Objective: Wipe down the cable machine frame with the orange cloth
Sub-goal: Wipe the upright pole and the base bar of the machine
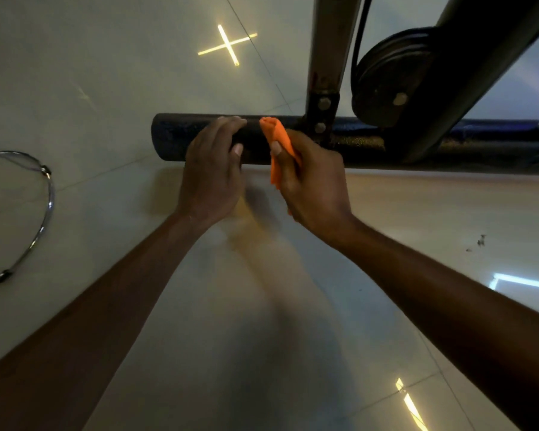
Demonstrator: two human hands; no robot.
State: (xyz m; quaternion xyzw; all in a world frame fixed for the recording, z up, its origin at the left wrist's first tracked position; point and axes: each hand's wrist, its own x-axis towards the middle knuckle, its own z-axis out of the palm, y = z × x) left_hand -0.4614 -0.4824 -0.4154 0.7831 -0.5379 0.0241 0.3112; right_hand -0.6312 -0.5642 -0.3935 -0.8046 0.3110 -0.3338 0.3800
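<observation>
The cable machine's dark base bar [168,136] lies across the floor, with a grey upright post [330,42] bolted to it. My right hand [311,181] grips a bunched orange cloth [277,141], thumb pressed on it, and the cloth's top touches the bar just left of the post. My left hand [212,172] rests over the bar a little further left, fingers curved across its top, thumb at the front.
A black pulley wheel [386,79] with a cable and a slanted dark beam [467,73] stand right of the post. A chrome curved handle [47,194] lies on the glossy tiled floor [106,73] at left. Light reflections show on the tiles.
</observation>
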